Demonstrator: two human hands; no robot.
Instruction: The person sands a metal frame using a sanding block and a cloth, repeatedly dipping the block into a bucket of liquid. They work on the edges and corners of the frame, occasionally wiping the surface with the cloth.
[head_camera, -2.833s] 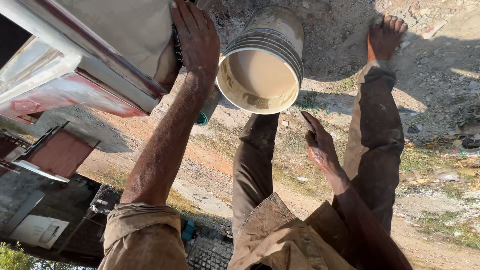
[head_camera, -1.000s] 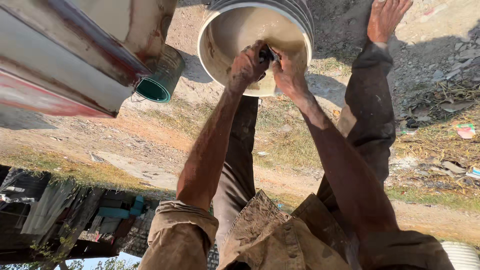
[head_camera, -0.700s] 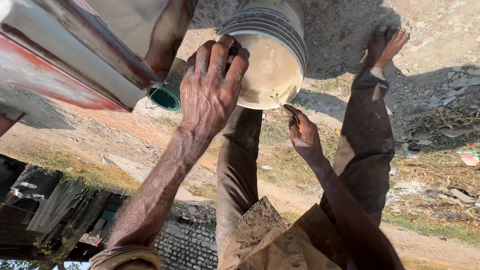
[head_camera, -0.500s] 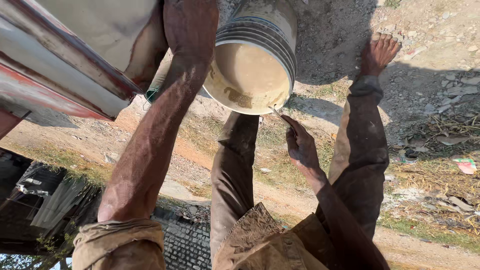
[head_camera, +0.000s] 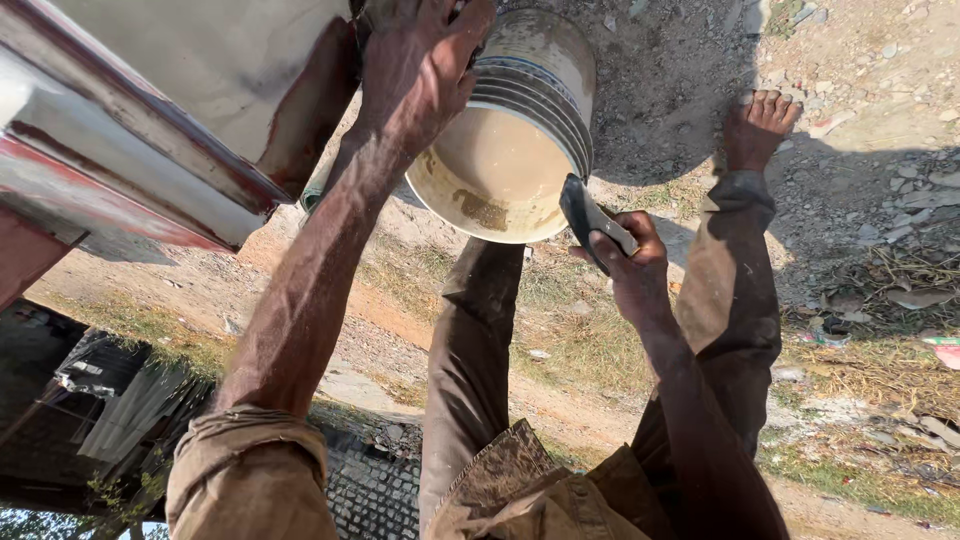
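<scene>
The left hand (head_camera: 425, 70) lies with fingers spread over the ribbed cream plastic bucket (head_camera: 510, 130), tilted above the ground beside the red-edged metal panel (head_camera: 150, 150), nearly empty, while the right hand (head_camera: 630, 270) has its fingers clamped on a flat dark scraper (head_camera: 590, 215) at the bucket's rim.

Light: hard, bright sun | Shadows: dark, sharp-edged patch on the stony ground (head_camera: 680, 110) by the bare foot (head_camera: 758, 125) | Glare: pale panel (head_camera: 200, 70) top left nearly washed out | Focus: mostly crisp (slight softness at lower corners) | Distortion: wide-angle stretch at edges
</scene>
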